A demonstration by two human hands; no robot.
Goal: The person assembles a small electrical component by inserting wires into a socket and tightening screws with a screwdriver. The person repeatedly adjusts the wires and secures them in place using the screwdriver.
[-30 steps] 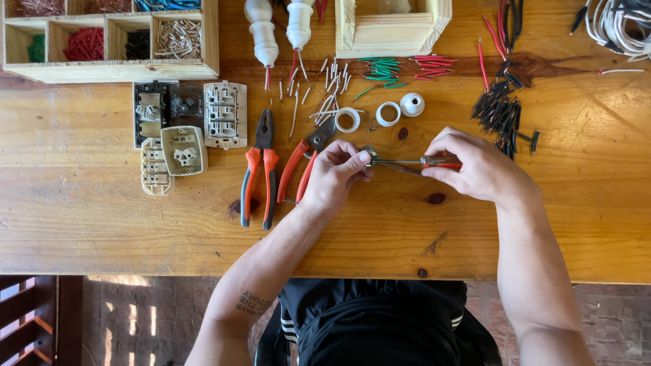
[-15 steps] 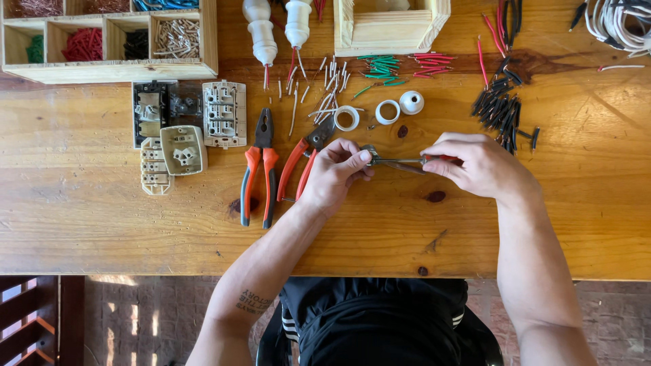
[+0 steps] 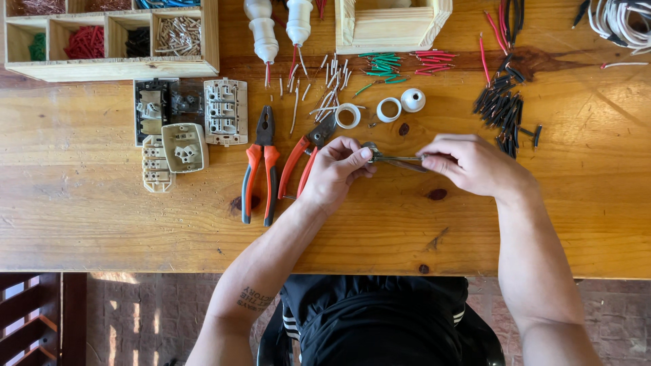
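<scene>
Barely changed from before: left hand (image 3: 336, 169) still pinched small metal fitting (image 3: 370, 150); right hand (image 3: 475, 165) still gripped thin metal tool (image 3: 400, 160), work ongoing.

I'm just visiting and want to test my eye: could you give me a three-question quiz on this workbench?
1. True or false: the left hand is gripping the orange-handled pliers.
2. Which hand pinches the far end of the thin metal tool? A) the right hand B) neither hand
3. How many white rings lie just beyond the hands?

Key: 1 false, the pliers lie beside it on the table; 2 A; 3 three.
</scene>
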